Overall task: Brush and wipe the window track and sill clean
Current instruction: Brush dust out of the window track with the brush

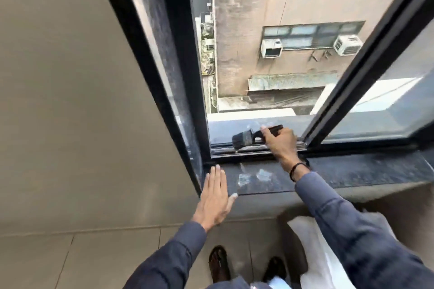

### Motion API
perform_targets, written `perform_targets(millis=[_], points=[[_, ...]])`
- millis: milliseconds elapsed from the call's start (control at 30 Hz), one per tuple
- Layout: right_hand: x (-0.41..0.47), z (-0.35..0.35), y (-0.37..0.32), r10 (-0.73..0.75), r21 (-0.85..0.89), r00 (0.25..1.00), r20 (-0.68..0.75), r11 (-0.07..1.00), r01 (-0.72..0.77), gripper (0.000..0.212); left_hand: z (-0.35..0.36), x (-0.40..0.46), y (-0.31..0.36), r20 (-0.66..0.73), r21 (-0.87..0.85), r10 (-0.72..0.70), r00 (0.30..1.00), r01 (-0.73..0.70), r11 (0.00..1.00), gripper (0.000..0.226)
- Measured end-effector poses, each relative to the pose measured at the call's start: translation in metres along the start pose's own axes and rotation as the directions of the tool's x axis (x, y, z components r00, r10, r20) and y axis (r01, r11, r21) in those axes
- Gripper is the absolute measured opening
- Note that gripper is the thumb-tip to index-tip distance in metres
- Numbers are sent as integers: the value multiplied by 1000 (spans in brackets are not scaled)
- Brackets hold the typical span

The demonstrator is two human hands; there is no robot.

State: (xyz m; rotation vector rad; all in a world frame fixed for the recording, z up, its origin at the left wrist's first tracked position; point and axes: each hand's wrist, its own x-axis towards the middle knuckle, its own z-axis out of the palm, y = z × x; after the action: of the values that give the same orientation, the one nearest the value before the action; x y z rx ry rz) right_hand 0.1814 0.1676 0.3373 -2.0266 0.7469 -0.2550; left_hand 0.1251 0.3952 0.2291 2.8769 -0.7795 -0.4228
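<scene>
My right hand (pixel 280 142) grips the black handle of a paint brush (pixel 244 138), whose dark bristles point left and touch the metal window track (pixel 225 150). My left hand (pixel 215 197) lies flat, fingers together, on the left end of the dark stone sill (pixel 352 172), over its front edge. Pale dusty smears (pixel 253 177) mark the sill between my two hands. The window stands open above the track.
The sliding sash frame (pixel 366 63) slants up to the right of the brush. The dark left jamb (pixel 164 58) meets a beige wall (pixel 70 101). A white cloth (pixel 312 241) hangs by my right forearm. My feet stand on tiled floor (pixel 94 260).
</scene>
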Motion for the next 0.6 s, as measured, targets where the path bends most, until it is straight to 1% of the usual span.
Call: perform_targets(millis=[67, 100, 167, 200, 267, 333, 367, 400, 467, 500, 533, 567, 600], points=[[-2, 18, -7, -66, -57, 991, 117, 996, 73, 44, 10, -2, 1, 56, 47, -30, 998, 28, 999, 87], [0, 20, -9, -95, -131, 985, 147, 985, 115, 41, 13, -3, 1, 78, 68, -43, 996, 38, 997, 89], [7, 8, -9, -107, -305, 984, 144, 941, 147, 39, 17, -5, 2, 96, 98, -54, 994, 44, 994, 91], [11, -3, -8, -113, -387, 987, 113, 910, 149, 41, 18, -5, 1, 99, 103, -51, 994, 41, 994, 91], [17, -27, -7, -181, -554, 983, -8, 820, 146, 43, 17, -3, -1, 107, 107, -41, 993, 29, 994, 92], [19, -40, -7, -245, -641, 964, -100, 757, 126, 40, 16, -2, -2, 113, 111, -31, 993, 19, 994, 93], [17, -37, -11, -240, -646, 965, -103, 754, 118, 39, 17, -2, -2, 115, 108, -31, 993, 19, 994, 93], [13, -30, -17, -207, -609, 975, -78, 784, 118, 38, 17, -1, -2, 117, 108, -30, 993, 18, 994, 93], [7, -6, -29, -68, -437, 997, 34, 896, 76, 37, 18, 0, -3, 121, 110, -33, 992, 19, 994, 93], [7, 5, -34, -1, -340, 996, 94, 940, 33, 36, 17, 0, -3, 124, 111, -34, 992, 20, 994, 94], [7, 12, -36, 40, -278, 990, 133, 961, -1, 37, 17, 1, -2, 127, 111, -35, 991, 21, 994, 94], [8, 14, -36, 52, -280, 987, 150, 960, -8, 39, 17, 1, -2, 131, 109, -33, 991, 19, 994, 94], [10, 10, -36, 46, -332, 988, 148, 943, 5, 39, 17, 2, -2, 134, 107, -32, 990, 18, 994, 93]])
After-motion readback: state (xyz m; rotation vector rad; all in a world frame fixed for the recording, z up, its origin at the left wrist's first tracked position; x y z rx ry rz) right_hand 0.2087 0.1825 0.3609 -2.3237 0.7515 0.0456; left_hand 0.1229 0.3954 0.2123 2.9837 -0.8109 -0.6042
